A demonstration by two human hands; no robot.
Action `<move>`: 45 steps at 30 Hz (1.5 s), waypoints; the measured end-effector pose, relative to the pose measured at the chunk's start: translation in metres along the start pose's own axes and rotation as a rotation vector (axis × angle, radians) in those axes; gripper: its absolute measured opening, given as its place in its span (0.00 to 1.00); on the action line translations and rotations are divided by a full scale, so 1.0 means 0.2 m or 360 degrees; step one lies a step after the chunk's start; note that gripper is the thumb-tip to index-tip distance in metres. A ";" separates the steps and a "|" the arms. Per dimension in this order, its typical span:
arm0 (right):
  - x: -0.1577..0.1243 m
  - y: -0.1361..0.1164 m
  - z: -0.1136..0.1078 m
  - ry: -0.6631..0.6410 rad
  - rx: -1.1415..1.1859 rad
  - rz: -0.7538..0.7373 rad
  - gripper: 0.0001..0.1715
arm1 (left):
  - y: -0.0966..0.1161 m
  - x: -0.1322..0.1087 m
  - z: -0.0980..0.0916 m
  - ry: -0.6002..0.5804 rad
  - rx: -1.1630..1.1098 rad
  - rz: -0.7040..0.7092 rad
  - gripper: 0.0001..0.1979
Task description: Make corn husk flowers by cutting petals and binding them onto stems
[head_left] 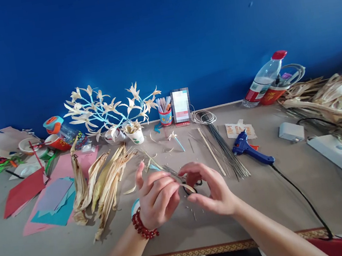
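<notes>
Deep blue wall rises behind the tan tabletop [301, 211] you work at. Between your hands, over the table's middle, sits a thin pale strip of dried husk [169, 171], its long axis slanting from far-left to near-right. Your left hand [157, 197] curls its fingers together, pinching the strip midway. Your right hand [211, 188] nips the near end between thumb and forefinger, its other fingers spread. Black scissor-like loops [196, 183] lie just behind your right fingers.
</notes>
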State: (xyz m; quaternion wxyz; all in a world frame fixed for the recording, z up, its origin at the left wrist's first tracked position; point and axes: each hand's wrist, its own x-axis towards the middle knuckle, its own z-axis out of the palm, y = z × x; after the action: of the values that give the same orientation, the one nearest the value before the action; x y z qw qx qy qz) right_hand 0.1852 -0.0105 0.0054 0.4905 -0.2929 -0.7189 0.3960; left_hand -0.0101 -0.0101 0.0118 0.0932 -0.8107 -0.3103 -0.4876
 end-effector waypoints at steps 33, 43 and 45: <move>0.01 0.05 0.03 0.0140 -0.0758 -0.0289 0.05 | 0.05 0.01 0.04 -0.0266 -0.0211 -0.0441 0.06; 0.02 0.04 -0.06 0.0501 -0.0818 -0.0116 0.06 | 0.05 -0.01 0.05 -0.0153 -0.0156 -0.0454 0.07; 0.02 0.03 -0.04 0.0352 -0.0387 0.0114 0.08 | 0.04 -0.01 0.05 -0.0113 -0.0084 -0.0388 0.07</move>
State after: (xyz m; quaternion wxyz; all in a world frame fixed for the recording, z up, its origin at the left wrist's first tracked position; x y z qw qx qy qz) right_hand 0.1922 -0.0020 0.0049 0.5131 -0.4174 -0.6922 0.2888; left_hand 0.0014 -0.0130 0.0071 0.0007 -0.7859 -0.3967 -0.4744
